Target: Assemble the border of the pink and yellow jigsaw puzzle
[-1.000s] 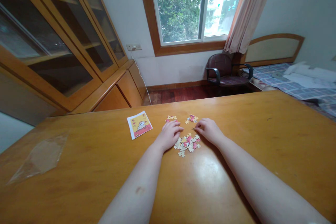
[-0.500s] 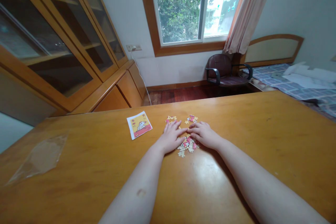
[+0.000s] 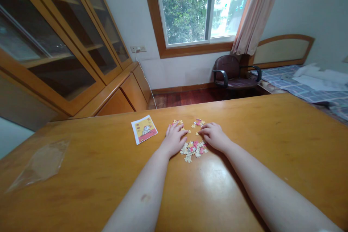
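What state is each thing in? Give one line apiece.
Pieces: loose, in several groups
Card: flat, picture up
Bag: lying flat
Cabinet: shut
Curtain: drawn aside
Plug: plugged in
Left hand: palm down, fingers spread
Right hand: palm down, fingers bent

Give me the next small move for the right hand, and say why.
Probably pinch the small yellow puzzle piece with the right hand: it lies right by those fingertips, set apart from the larger pile.

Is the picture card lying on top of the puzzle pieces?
No, the picture card lies flat on the desk, to the left of the puzzle pieces and apart from them.
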{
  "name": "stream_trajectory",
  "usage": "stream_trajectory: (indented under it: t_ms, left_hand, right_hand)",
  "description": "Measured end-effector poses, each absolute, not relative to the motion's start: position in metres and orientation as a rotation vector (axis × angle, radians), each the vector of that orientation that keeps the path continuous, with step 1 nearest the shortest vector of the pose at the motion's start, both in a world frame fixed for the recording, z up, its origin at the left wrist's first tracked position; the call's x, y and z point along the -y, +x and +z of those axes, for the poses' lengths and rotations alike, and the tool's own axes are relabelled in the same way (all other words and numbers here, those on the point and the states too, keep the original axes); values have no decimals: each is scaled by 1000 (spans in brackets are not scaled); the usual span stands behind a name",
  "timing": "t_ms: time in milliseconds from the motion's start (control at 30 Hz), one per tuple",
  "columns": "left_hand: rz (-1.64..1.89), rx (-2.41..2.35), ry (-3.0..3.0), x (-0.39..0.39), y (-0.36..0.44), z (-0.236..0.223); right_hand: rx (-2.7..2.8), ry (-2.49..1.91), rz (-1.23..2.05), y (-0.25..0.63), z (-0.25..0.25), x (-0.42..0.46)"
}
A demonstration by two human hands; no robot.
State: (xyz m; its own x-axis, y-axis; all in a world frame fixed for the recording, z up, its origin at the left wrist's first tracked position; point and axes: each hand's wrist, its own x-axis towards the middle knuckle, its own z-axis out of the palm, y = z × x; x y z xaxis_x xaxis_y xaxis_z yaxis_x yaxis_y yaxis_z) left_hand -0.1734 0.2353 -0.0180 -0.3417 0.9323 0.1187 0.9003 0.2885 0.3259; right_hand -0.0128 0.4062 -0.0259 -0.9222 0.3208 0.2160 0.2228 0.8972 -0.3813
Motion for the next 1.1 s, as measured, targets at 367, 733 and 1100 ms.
stream_trajectory:
  t_ms: [367,733,1100]
  left_hand:
    - [605,-2479,1681,-237,-176,-19]
    - [673,-2455,1674,-237,-178,-21]
    - [693,-2458,1703,-237,-178,-19]
  right_hand:
    - [2729,-432,853,-8,-15,-417]
    - [2809,-235,1045,-1,-16,-425]
    - [2827,-271,1048,-3,-17,-423]
